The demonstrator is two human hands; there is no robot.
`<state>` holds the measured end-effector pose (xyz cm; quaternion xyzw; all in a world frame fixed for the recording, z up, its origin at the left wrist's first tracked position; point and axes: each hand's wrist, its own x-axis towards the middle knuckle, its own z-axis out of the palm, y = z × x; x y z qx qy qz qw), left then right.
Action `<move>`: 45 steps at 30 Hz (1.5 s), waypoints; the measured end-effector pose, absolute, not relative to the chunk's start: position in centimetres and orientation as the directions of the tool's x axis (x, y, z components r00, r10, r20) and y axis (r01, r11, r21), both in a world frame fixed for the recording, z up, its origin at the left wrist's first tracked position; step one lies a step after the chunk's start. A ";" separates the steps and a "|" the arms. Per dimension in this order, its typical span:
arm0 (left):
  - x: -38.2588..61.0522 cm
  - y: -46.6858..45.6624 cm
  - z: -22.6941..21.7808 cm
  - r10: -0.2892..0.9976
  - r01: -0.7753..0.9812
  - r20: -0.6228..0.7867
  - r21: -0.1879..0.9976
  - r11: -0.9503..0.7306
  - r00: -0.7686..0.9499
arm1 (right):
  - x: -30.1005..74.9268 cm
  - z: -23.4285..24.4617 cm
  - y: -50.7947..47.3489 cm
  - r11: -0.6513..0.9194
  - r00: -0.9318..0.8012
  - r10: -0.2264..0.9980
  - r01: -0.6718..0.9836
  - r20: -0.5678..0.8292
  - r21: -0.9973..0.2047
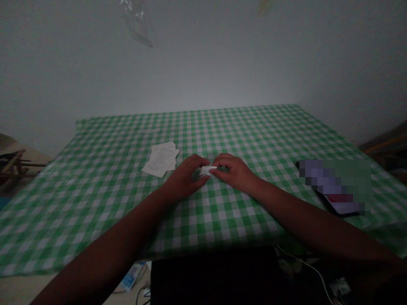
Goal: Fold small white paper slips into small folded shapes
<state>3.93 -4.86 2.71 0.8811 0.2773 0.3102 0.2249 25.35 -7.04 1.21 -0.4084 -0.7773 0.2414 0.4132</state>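
Observation:
Between my hands is a small piece of folded white paper (pixel 207 170) with printed marks, a little above the cloth or resting on it; I cannot tell which. My right hand (pixel 233 170) pinches its right end between thumb and fingers. The thumb and index finger of my left hand (pixel 186 176) curve round the left end, at its upper and lower edges. To the left of that hand, several printed paper sheets (pixel 160 160) lie fanned out in a loose pile on the checked tablecloth (pixel 222 220).
A dark-edged flat device, perhaps a phone (pixel 340 209), lies at the right, its surface pixelated. A pale wall (pixel 203 63) stands behind the table, with a clear plastic bag (pixel 136 23) hanging on it. Below the front edge are a blue packet (pixel 132 276) and a white cable (pixel 313 267).

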 end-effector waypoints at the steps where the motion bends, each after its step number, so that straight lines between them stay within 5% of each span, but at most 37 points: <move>1: 3.9 -4.9 2.9 0.615 0.341 0.459 0.548 -0.764 0.641 | 25.4 1.3 -7.1 0.594 -0.369 0.804 0.467 0.466 -0.656; 7: 3.8 -4.8 3.2 0.561 0.342 0.456 0.478 -0.809 0.691 | 25.7 1.7 -7.1 0.696 -0.528 0.718 0.521 0.454 -0.494; 19: 4.0 -5.2 2.9 0.750 0.503 0.245 0.611 -0.611 0.614 | 25.3 1.2 -7.7 0.490 -0.300 0.871 0.505 0.388 -0.710; 29: 4.0 -5.1 2.4 0.747 0.491 0.192 0.646 -0.584 0.636 | 25.2 0.9 -7.7 0.507 -0.347 0.862 0.573 0.369 -0.644; 38: 4.1 -5.2 2.7 0.742 0.478 0.202 0.651 -0.589 0.639 | 25.0 0.3 -7.5 0.462 -0.287 0.886 0.480 0.364 -0.746; 45: 4.2 -5.1 2.7 0.736 0.453 0.159 0.698 -0.555 0.658 | 25.1 1.0 -7.4 0.544 -0.351 0.837 0.456 0.420 -0.704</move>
